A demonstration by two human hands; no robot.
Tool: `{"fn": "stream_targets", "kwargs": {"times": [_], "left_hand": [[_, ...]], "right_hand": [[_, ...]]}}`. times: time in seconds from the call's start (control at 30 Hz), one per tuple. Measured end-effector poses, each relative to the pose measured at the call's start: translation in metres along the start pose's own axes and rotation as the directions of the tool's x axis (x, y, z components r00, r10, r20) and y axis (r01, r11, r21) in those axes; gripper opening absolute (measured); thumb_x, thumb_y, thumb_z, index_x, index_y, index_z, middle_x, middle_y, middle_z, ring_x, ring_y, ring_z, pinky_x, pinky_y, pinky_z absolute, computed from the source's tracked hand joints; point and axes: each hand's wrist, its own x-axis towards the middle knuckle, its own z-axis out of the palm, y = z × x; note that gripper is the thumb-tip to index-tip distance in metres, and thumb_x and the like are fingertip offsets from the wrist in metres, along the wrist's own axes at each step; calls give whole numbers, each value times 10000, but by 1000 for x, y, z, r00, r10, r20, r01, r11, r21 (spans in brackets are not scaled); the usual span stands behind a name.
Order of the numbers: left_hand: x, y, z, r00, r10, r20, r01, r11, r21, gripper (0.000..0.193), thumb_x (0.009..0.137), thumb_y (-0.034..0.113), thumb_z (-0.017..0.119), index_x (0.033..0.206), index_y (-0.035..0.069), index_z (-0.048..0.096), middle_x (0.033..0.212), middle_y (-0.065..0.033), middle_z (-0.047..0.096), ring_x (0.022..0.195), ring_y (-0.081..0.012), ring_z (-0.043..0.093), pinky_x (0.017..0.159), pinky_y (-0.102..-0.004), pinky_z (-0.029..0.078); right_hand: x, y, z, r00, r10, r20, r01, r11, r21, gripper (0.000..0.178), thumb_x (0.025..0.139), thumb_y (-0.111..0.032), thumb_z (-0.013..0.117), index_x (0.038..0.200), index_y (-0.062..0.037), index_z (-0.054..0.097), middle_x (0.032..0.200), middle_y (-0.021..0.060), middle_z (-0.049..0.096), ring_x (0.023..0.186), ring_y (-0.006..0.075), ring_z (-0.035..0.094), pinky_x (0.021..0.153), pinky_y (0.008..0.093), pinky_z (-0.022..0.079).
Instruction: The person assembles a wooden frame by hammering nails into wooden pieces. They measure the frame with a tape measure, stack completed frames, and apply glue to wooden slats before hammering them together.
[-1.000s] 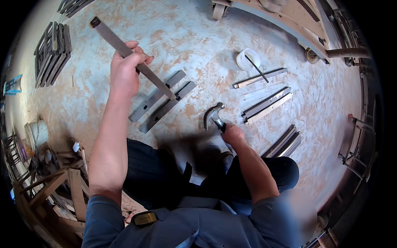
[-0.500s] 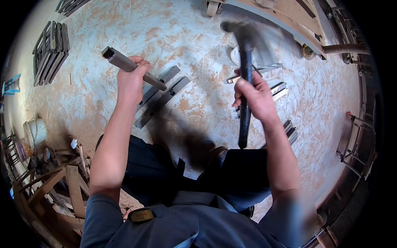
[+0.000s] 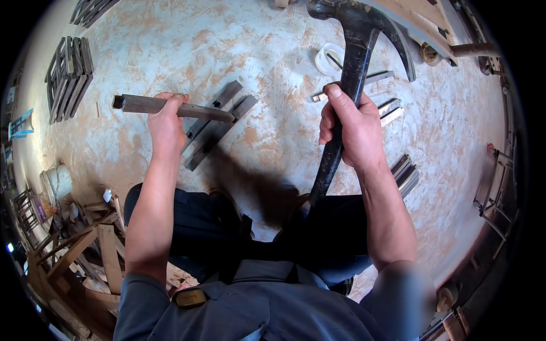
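Note:
My left hand [image 3: 166, 122] grips a dark grey wooden bar [image 3: 139, 104] near its middle. The bar lies almost level across the view, and its right end meets one of two slanting wooden bars [image 3: 224, 129] on the floor; whether it sits in a joint there I cannot tell. Small dark notches show along the slanting bars. My right hand [image 3: 355, 125] is wrapped round the handle of a black claw hammer [image 3: 355, 62]. The hammer is raised, its head at the top and its claw curving to the right.
Beyond the hammer stand a white tub [image 3: 327, 61] and several loose bars [image 3: 392, 111]. More bars [image 3: 405, 175] lie by my right forearm. Stacked frames [image 3: 69, 79] are at the far left, scrap wood [image 3: 102, 250] at the near left. A wheeled wooden cart [image 3: 418, 25] is at the upper right.
The hammer has risen closer to the view, its head leaning further right. The bar in my left hand has turned from steeply slanted to nearly level, its free end moving left and down.

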Motion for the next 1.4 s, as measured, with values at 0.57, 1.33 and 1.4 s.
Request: {"fn": "stream_targets", "kwargs": {"times": [0.57, 1.33, 1.4], "left_hand": [[-9, -11, 3, 993, 113, 41, -120, 963, 241, 105, 857, 24, 626, 922, 44, 547, 926, -118, 654, 881, -166, 611, 755, -291, 452], [-45, -57, -4, 594, 439, 674, -767, 59, 639, 286, 780, 107, 655, 1063, 150, 676, 961, -70, 668, 896, -304, 630, 822, -419, 479], [-39, -51, -1, 501, 513, 697, -815, 10, 579, 339, 759, 108, 665, 1093, 168, 677, 968, -70, 660, 891, -310, 625, 824, -418, 482]], "right_hand": [[7, -3, 0, 999, -30, 34, 34, 992, -122, 300, 898, -325, 684, 940, -35, 620, 583, -8, 535, 476, 64, 494, 476, 241, 416], [-53, -110, 40, 664, -318, 677, 746, 335, -575, 275, 837, -273, 688, 969, -53, 588, 726, 181, 646, 717, 383, 647, 617, 464, 506], [-60, -112, 44, 688, -288, 666, 726, 279, -629, 290, 843, -289, 683, 973, -50, 584, 718, 184, 645, 713, 383, 647, 618, 460, 510]]}}
